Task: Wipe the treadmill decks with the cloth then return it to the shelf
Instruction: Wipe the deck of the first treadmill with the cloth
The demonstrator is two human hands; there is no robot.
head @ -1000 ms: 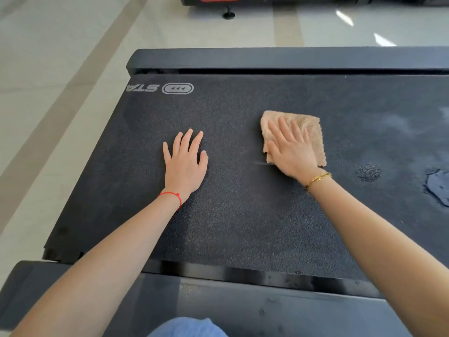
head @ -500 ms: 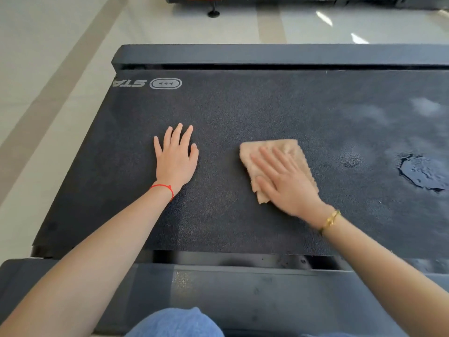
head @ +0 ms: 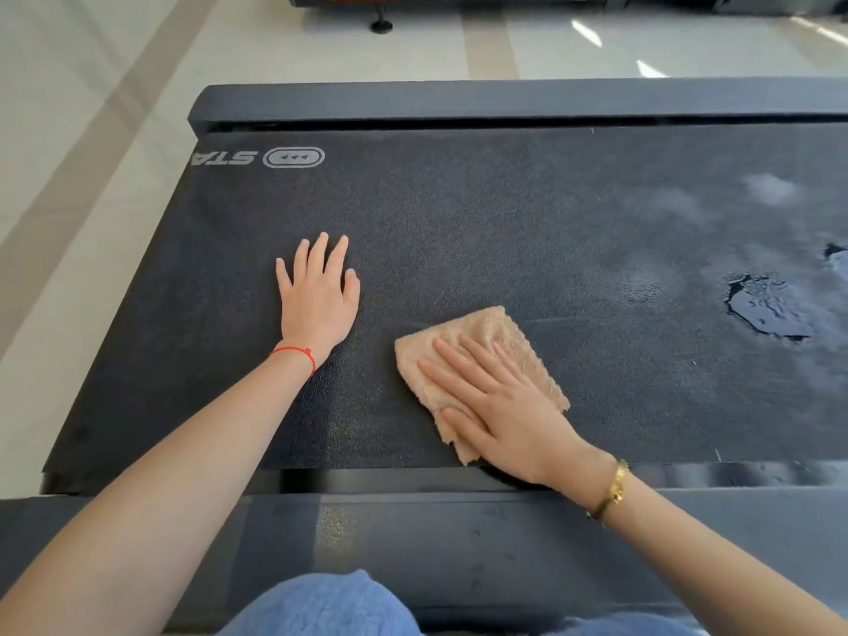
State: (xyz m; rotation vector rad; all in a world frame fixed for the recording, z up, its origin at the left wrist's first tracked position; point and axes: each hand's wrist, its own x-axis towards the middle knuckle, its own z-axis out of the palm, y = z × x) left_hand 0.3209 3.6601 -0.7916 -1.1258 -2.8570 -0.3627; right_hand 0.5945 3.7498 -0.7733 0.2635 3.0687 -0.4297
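Observation:
A black textured treadmill deck (head: 482, 222) fills the view. A folded tan cloth (head: 493, 335) lies flat on it near the front edge. My right hand (head: 500, 406) presses on the cloth with straight, spread fingers. My left hand (head: 319, 296) rests flat on the bare belt to the left of the cloth, fingers straight and apart from it. A puddle of water (head: 766, 305) sits on the belt at the right, with pale smears beyond it.
A dark side rail (head: 459, 539) runs along the front edge and another rail (head: 504, 98) along the far edge. Pale tiled floor (head: 92, 130) lies to the left. The base of another machine (head: 381, 11) stands at the top.
My right hand has dragged the cloth toward me, from mid-belt to near the front edge. My left hand has stayed flat in the same place.

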